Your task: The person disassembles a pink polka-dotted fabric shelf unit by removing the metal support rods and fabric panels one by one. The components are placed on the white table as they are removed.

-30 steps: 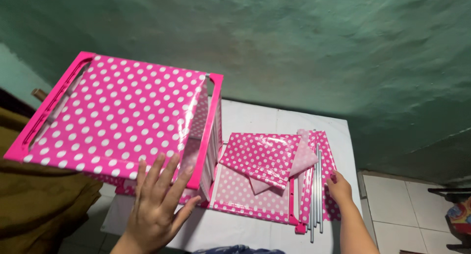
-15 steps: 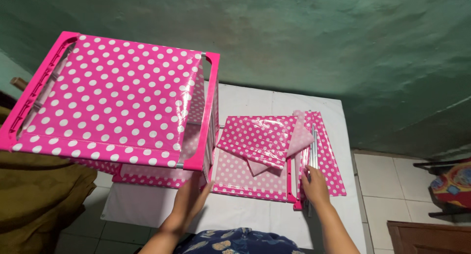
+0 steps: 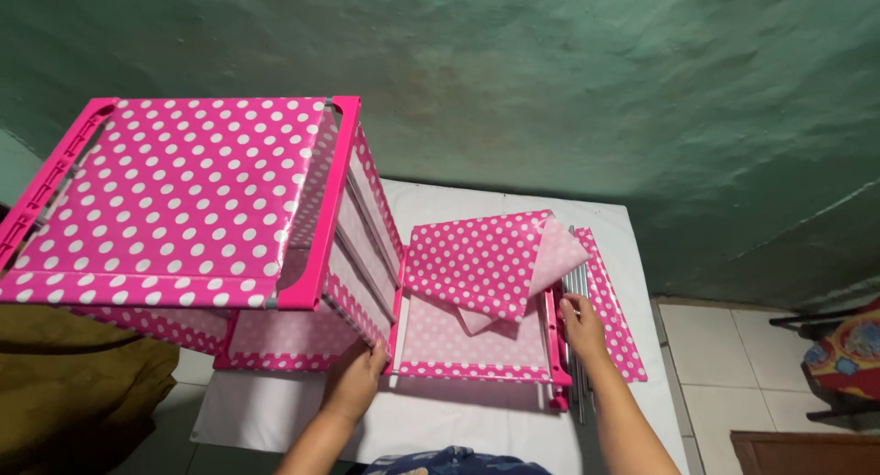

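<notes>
I see my left hand point(image 3: 353, 383) low in the centre of the frame, its grip closed on the bottom front edge of the pink polka-dot cabinet point(image 3: 183, 200), which fills the left half of the frame and stands on the white surface point(image 3: 458, 200). My right hand point(image 3: 579, 324), right of centre, has its fingers pressed onto the bundle of metal rods point(image 3: 577, 347); whether that grip pinches them I cannot tell. The rods lie beside the folded polka-dot cover point(image 3: 486, 264) on the flat pink shelf panel point(image 3: 467, 342).
</notes>
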